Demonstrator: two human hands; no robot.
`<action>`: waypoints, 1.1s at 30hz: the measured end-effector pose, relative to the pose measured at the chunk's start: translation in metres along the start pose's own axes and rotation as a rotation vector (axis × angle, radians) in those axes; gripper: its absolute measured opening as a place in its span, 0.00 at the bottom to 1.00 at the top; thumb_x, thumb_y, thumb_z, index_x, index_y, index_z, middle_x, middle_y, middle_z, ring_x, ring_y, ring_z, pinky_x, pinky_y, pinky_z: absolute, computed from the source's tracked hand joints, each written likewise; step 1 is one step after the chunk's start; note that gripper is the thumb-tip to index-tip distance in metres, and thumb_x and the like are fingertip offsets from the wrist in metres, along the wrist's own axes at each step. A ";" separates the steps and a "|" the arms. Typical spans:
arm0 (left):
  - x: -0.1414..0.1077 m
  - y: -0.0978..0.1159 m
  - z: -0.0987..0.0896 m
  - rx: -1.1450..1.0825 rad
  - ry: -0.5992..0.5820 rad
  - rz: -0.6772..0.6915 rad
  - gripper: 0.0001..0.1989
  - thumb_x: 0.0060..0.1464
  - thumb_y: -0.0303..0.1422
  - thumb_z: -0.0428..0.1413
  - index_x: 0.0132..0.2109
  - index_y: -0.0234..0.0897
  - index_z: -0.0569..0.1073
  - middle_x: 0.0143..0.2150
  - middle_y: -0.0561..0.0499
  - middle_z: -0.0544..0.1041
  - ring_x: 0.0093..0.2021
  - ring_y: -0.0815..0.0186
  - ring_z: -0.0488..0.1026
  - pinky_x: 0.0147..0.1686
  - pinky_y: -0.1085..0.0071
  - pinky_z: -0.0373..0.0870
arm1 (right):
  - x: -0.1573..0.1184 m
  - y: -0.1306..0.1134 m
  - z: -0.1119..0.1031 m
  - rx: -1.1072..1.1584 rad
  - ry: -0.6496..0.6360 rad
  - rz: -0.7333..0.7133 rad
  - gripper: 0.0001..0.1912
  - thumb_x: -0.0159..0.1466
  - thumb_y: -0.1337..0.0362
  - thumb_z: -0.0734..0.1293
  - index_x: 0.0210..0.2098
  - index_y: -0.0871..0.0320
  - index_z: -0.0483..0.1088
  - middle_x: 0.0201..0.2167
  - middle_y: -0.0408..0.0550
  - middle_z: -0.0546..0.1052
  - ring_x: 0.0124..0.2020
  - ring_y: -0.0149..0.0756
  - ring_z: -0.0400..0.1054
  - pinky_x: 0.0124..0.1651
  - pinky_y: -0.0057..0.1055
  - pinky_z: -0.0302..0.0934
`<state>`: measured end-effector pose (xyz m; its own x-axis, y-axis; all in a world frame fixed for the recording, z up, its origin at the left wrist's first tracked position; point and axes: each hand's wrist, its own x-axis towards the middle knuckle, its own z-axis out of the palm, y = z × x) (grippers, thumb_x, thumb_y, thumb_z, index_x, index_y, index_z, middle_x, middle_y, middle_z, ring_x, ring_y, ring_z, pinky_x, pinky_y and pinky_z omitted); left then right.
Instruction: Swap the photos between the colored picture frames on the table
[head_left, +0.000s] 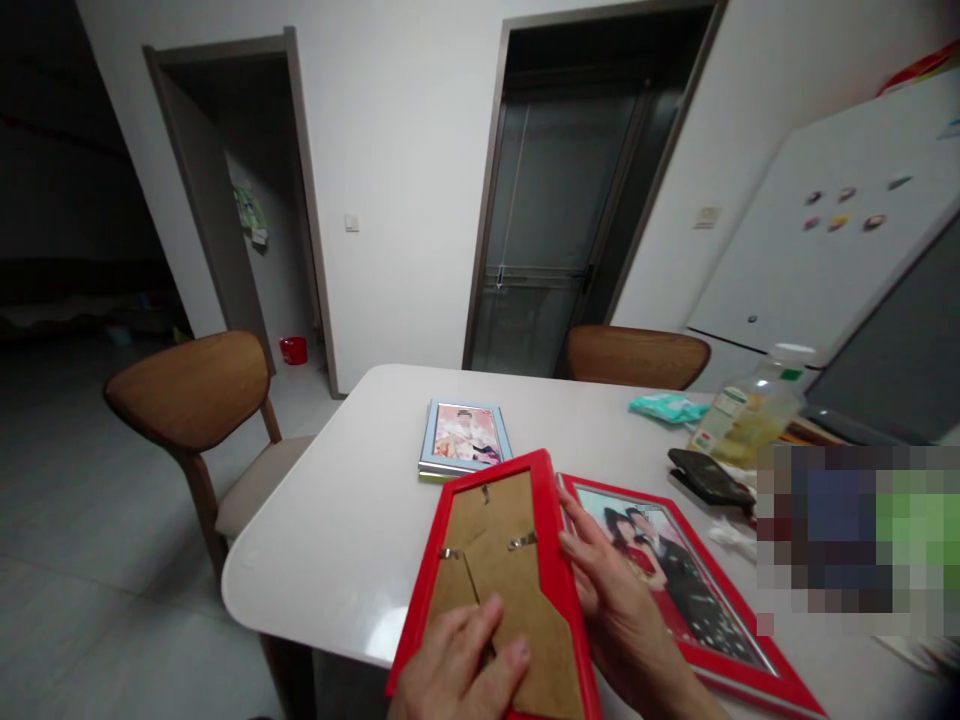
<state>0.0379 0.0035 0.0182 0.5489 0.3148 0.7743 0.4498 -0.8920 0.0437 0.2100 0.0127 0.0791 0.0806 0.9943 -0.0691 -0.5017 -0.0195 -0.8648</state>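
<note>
A red picture frame (553,545) is held tilted over the table, its brown backing board (517,620) facing me. Small metal clips (523,541) show on the board. My right hand (611,590) grips the frame along its right edge. Over the lower part of the board lies my left hand (461,660), thumb and fingers bent and pressed against it; part of its grip is out of view. A second red picture frame (739,540), with a photo of a couple, lies face up behind my right hand. Beyond the held frame, a light-blue picture frame (465,435) rests on a yellowish-edged item.
On the white table's (322,540) right side are a clear bottle (739,415) with yellowish contents, a teal packet (667,407), a black phone-like object (709,477) and crumpled tissue (731,537). Wooden chairs (191,390) stand left and behind. A white fridge (832,230) is at right.
</note>
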 end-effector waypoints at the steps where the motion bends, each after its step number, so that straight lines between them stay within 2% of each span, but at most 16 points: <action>1: -0.004 0.000 0.001 0.078 -0.058 0.017 0.18 0.54 0.34 0.48 0.52 0.36 0.61 0.46 0.40 0.71 0.46 0.61 0.69 0.39 0.71 0.70 | 0.000 0.004 -0.003 -0.025 -0.003 0.036 0.36 0.53 0.59 0.63 0.57 0.51 0.42 0.44 0.49 0.71 0.42 0.40 0.66 0.45 0.40 0.59; 4: -0.012 0.002 0.007 0.226 -0.165 0.060 0.14 0.54 0.32 0.48 0.49 0.39 0.66 0.43 0.43 0.74 0.40 0.63 0.72 0.33 0.74 0.72 | 0.008 0.018 -0.014 -0.177 -0.027 0.086 0.38 0.52 0.62 0.63 0.58 0.57 0.42 0.40 0.51 0.73 0.39 0.40 0.69 0.41 0.39 0.61; 6: -0.015 0.003 0.012 0.248 -0.196 0.074 0.13 0.54 0.31 0.47 0.47 0.40 0.66 0.43 0.45 0.75 0.39 0.63 0.72 0.33 0.73 0.72 | 0.017 0.026 -0.023 -0.349 -0.037 0.061 0.37 0.51 0.64 0.62 0.57 0.60 0.44 0.39 0.51 0.74 0.37 0.39 0.69 0.40 0.37 0.62; 9: -0.020 0.004 0.021 0.215 -0.253 0.016 0.13 0.54 0.31 0.47 0.47 0.42 0.66 0.45 0.47 0.73 0.41 0.62 0.71 0.35 0.73 0.72 | 0.030 0.035 -0.036 -0.747 -0.026 -0.009 0.32 0.49 0.67 0.60 0.55 0.60 0.51 0.36 0.49 0.75 0.35 0.37 0.69 0.37 0.34 0.63; 12: -0.024 0.006 0.028 0.164 -0.324 -0.051 0.13 0.54 0.31 0.47 0.47 0.44 0.65 0.47 0.47 0.72 0.42 0.61 0.71 0.37 0.72 0.71 | 0.039 0.041 -0.046 -1.199 0.056 -0.125 0.27 0.48 0.67 0.59 0.49 0.61 0.59 0.35 0.51 0.74 0.35 0.38 0.68 0.40 0.35 0.61; 15: -0.026 0.008 0.034 0.096 -0.367 -0.087 0.15 0.53 0.29 0.47 0.49 0.44 0.63 0.48 0.46 0.70 0.44 0.59 0.70 0.39 0.69 0.70 | 0.042 0.046 -0.050 -1.448 0.064 -0.262 0.24 0.48 0.69 0.59 0.45 0.62 0.64 0.36 0.53 0.71 0.38 0.39 0.66 0.44 0.35 0.58; 19: -0.020 0.007 0.031 -0.009 -0.467 -0.156 0.18 0.51 0.28 0.49 0.50 0.44 0.62 0.50 0.45 0.68 0.46 0.57 0.69 0.41 0.66 0.69 | 0.042 0.048 -0.049 -1.549 -0.008 -0.335 0.19 0.49 0.71 0.59 0.41 0.61 0.68 0.45 0.56 0.66 0.45 0.39 0.62 0.48 0.35 0.54; 21: -0.015 0.003 0.021 -0.089 -0.547 -0.233 0.22 0.47 0.30 0.54 0.51 0.43 0.62 0.52 0.43 0.67 0.47 0.54 0.67 0.43 0.63 0.67 | 0.043 0.049 -0.048 -1.582 -0.022 -0.333 0.17 0.50 0.71 0.59 0.39 0.60 0.69 0.48 0.56 0.63 0.49 0.41 0.59 0.50 0.37 0.52; 24: -0.010 -0.007 0.001 -0.135 -0.645 -0.413 0.32 0.36 0.36 0.61 0.51 0.38 0.62 0.54 0.37 0.62 0.52 0.49 0.61 0.49 0.53 0.59 | 0.043 0.049 -0.047 -1.598 -0.051 -0.322 0.14 0.52 0.70 0.58 0.36 0.59 0.71 0.49 0.56 0.62 0.49 0.41 0.58 0.50 0.37 0.52; 26: -0.010 -0.014 -0.009 -0.124 -0.678 -0.508 0.29 0.35 0.39 0.61 0.47 0.34 0.66 0.55 0.35 0.61 0.54 0.48 0.57 0.51 0.49 0.54 | 0.044 0.050 -0.046 -1.604 -0.055 -0.318 0.13 0.53 0.69 0.58 0.35 0.59 0.72 0.48 0.56 0.63 0.48 0.41 0.59 0.49 0.36 0.54; 28: -0.012 -0.017 -0.014 -0.131 -0.692 -0.552 0.24 0.37 0.39 0.60 0.42 0.32 0.68 0.55 0.33 0.60 0.55 0.50 0.56 0.52 0.50 0.52 | 0.046 0.051 -0.045 -1.618 -0.049 -0.326 0.13 0.54 0.68 0.57 0.34 0.59 0.72 0.46 0.57 0.65 0.46 0.41 0.60 0.47 0.36 0.55; 30: -0.013 -0.017 -0.014 -0.145 -0.678 -0.585 0.21 0.36 0.37 0.61 0.38 0.32 0.69 0.55 0.33 0.60 0.55 0.50 0.56 0.52 0.52 0.53 | 0.048 0.051 -0.044 -1.637 -0.048 -0.343 0.13 0.54 0.69 0.57 0.34 0.59 0.72 0.43 0.56 0.67 0.45 0.41 0.61 0.45 0.35 0.56; 33: -0.013 -0.014 -0.012 -0.165 -0.649 -0.618 0.20 0.32 0.37 0.63 0.35 0.34 0.68 0.54 0.35 0.63 0.54 0.50 0.58 0.53 0.48 0.49 | 0.041 0.048 -0.040 -1.647 -0.053 -0.383 0.14 0.55 0.68 0.58 0.38 0.58 0.70 0.43 0.55 0.67 0.45 0.41 0.59 0.46 0.37 0.55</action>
<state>0.0160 0.0086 0.0146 0.5542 0.8287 0.0781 0.7169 -0.5228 0.4612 0.2238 0.0488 0.0154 -0.0679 0.9688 0.2383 0.9063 0.1597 -0.3913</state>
